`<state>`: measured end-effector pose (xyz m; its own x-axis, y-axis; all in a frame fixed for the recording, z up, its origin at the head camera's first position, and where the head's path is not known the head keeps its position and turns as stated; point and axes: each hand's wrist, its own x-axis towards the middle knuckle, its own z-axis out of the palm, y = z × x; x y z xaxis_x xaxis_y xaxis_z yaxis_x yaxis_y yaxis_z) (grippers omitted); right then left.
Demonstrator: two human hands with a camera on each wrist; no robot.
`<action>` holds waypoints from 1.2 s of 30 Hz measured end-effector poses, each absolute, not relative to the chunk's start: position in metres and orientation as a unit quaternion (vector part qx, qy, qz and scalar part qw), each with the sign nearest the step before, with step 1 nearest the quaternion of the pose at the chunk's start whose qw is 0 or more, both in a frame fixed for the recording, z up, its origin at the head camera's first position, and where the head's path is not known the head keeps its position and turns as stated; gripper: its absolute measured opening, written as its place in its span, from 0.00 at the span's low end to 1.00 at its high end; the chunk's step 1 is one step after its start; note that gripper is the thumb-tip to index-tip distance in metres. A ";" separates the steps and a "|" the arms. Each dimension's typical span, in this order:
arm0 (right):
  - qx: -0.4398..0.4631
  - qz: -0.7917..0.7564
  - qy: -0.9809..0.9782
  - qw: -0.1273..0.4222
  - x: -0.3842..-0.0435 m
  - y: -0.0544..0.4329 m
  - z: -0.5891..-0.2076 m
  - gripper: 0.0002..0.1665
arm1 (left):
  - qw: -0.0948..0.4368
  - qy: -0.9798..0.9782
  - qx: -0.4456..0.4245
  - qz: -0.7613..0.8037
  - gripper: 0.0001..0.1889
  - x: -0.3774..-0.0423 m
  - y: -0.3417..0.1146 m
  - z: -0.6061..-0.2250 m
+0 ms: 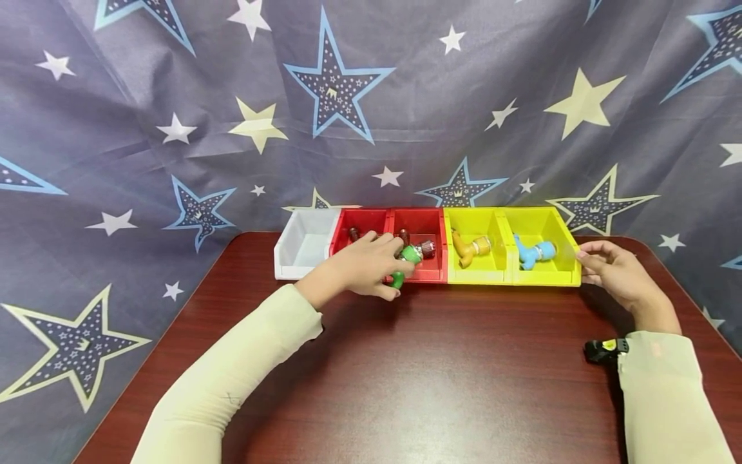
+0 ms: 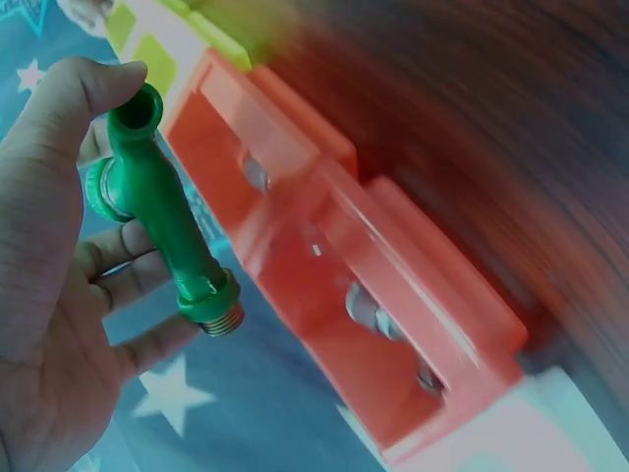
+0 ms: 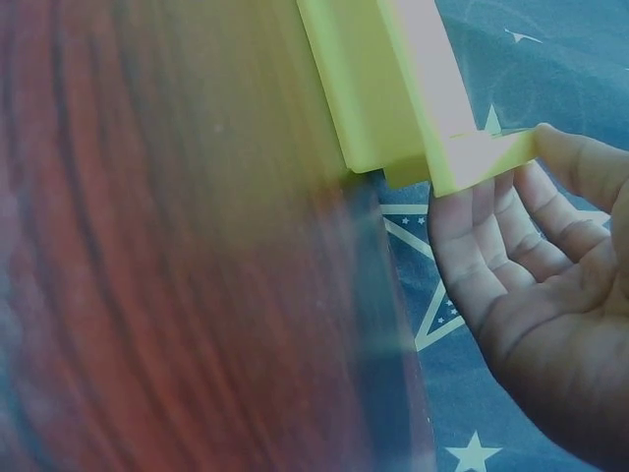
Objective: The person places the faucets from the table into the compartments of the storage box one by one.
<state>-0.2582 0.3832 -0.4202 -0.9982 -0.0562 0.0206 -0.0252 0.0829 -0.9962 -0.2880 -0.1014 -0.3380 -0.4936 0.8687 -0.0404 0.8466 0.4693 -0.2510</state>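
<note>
Holding a green pipe fitting (image 1: 406, 263) in my left hand (image 1: 362, 265), I have it right at the front lip of the right-hand red bin (image 1: 426, 274), which sits in the middle of a row of five bins on the dark tabletop (image 1: 406, 374). The left wrist view shows the grip plainly: thumb tip (image 2: 103, 84) on the open green mouth, fingers (image 2: 123, 246) curled behind the body, brass-threaded end sticking out free. From the head view the fitting's long axis runs roughly from 1 o'clock down to 7 o'clock, its lower end poking below my fingers, just in front of the bin wall. The red bin's cavity lies at about 12 o'clock from the fitting, very close, and already holds small dark metal-looking pieces (image 1: 426, 248); I cannot tell exactly what they are. My left hand is by far the nearer to that bin. My right hand (image 1: 611, 270) is well apart at 3 o'clock, fingers bent around the outer corner of the far yellow bin (image 1: 565, 278), steadying it, as the right wrist view confirms. That yellow bin holds a blue fitting (image 1: 533, 252); its neighbour (image 1: 475, 274) holds a tan one (image 1: 471, 249). A white bin (image 1: 292, 267) stands at the row's 9 o'clock end.
</note>
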 end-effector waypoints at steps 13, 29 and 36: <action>-0.021 -0.669 0.742 0.019 -0.260 0.384 -0.422 0.16 | 0.083 -0.867 -0.474 0.127 0.17 -0.309 -0.155 -0.333; -0.035 -0.686 0.727 0.011 -0.259 0.384 -0.422 0.15 | 0.089 -0.894 -0.430 0.088 0.19 -0.333 -0.217 -0.335; -0.032 -0.684 0.728 0.011 -0.260 0.384 -0.422 0.16 | 0.108 -0.895 -0.423 0.091 0.17 -0.342 -0.236 -0.336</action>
